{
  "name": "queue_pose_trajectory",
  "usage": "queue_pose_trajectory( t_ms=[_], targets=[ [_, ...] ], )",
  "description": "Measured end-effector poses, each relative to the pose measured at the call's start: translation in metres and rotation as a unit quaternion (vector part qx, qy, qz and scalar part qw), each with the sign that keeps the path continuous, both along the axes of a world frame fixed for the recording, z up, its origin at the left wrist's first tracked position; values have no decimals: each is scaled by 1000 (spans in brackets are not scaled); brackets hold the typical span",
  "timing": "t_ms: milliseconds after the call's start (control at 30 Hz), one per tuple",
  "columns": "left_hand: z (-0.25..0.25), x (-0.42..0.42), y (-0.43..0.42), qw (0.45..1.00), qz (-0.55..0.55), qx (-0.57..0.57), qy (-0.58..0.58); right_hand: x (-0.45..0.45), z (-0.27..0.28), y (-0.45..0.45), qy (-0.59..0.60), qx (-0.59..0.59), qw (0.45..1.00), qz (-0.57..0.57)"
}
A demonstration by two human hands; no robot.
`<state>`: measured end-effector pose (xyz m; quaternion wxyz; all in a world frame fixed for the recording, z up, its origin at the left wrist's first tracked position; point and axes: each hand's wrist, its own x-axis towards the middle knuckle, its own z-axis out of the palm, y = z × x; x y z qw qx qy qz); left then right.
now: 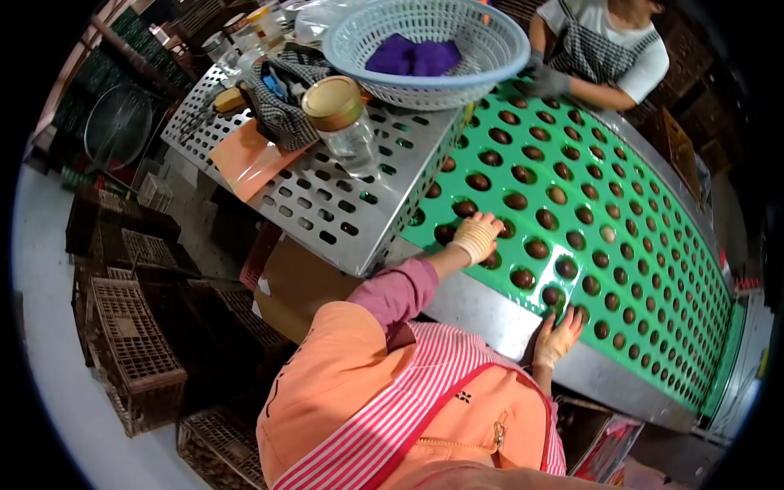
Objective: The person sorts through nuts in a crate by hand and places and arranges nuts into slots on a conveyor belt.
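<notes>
Pale-blue basket (429, 96) (purple cloth (414, 55) inside)

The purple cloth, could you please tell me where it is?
In the head view, the cloth lies inside the light-blue plastic basket at top centre, near the gold-lidded clear jar.

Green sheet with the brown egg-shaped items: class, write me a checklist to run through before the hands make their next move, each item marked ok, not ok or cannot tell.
1. Left hand is over the green sheet: ok.
2. Right hand is at the sheet's near edge: ok.
3. Either hand has a firm grip on a brown egg-shaped item: cannot tell; the fingers hide the contact.
4. The lidded glass jar stands upright on the perforated metal surface: ok.
5. The co-worker's gloved hand is apart from both hands: ok.
</notes>
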<state>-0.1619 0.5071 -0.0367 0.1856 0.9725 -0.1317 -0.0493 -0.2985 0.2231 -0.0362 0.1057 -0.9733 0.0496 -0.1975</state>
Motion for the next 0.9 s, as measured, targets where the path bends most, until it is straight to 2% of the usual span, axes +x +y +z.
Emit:
queue_pose_trajectory(
  t_ms=[67,200,233,267,300,333,400,433,467,500,567,600,633,700,767,833,900],
  targets=[
    [10,13,-3,999,17,-25,35,2,-6,-2,-9,-7,1000,8],
    [21,68,5,980,136,-133,-66,3,-7,0,-7,4,1000,6],
    [23,88,9,968,174,-164,-71,5,-4,0,-4,11,1000,11],
    [-8,113,14,915,195,-270,-227,4,-4,1,-14,11,1000,15],
    [-14,130,20,904,246,-286,-203,2,-6,0,-24,10,1000,11],
    [-1,141,28,932,255,-184,-182,1,-6,0,-23,15,1000,1],
    [-32,166,38,892,308,-253,-212,2,-7,0,-24,23,999,-19],
    [-41,175,43,896,310,-266,-176,2,-8,1,-22,28,999,-28],
    [-42,179,44,913,311,-223,-141,3,-8,0,-31,22,999,-23],
    [-40,188,45,918,323,-225,-57,3,-6,1,-26,29,999,-29],
    [-11,195,41,940,288,-169,71,4,-5,3,-18,35,998,-45],
    [1,193,28,951,294,-87,47,6,-5,3,-16,41,998,-46],
    [21,194,26,970,229,7,86,6,-6,3,-12,46,998,-48],
    [15,214,31,979,142,54,138,5,-4,4,-1,51,997,-59],
    [-5,229,41,995,23,47,84,5,-3,5,-4,57,996,-63],
    [-12,219,45,1000,3,12,1,6,-2,6,-21,61,996,-58],
    [11,198,27,994,46,95,-41,3,-8,2,7,51,996,-74]
  ],
)
